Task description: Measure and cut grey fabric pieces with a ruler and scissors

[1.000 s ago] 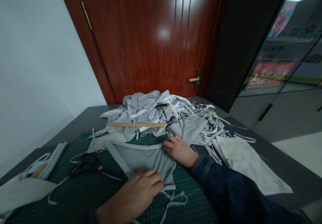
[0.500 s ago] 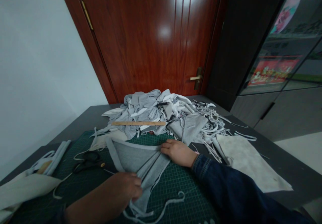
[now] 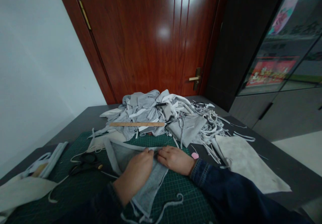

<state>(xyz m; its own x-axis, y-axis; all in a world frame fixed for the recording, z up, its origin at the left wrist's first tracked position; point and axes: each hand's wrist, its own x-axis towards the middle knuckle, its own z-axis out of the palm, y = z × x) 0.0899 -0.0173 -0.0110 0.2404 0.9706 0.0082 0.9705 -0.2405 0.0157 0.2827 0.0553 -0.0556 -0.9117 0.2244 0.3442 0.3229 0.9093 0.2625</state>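
Note:
A grey piece of fabric (image 3: pixel 120 153) with a lighter trimmed edge lies on the green cutting mat (image 3: pixel 186 197). My left hand (image 3: pixel 136 173) lies flat on its middle, fingers stretched toward the upper edge. My right hand (image 3: pixel 176 159) rests palm down on the cloth's right corner, fingers pointing left and almost touching the left hand's fingertips. Neither hand grips anything. A narrow strip of cloth (image 3: pixel 171 205) curls on the mat below the hands.
Black scissors (image 3: pixel 85 165) lie left of the fabric. A wooden ruler (image 3: pixel 137 124) rests against a heap of grey and white scraps (image 3: pixel 156 111). A pink chalk (image 3: pixel 195 155) lies by my right wrist. An off-white cloth sheet (image 3: pixel 246 162) is on the right, rolled material (image 3: pixel 50 160) far left.
My left hand slid from the fabric's lower tip up to its upper edge beside the right hand. The fabric has flattened out and the right hand shifted slightly toward me.

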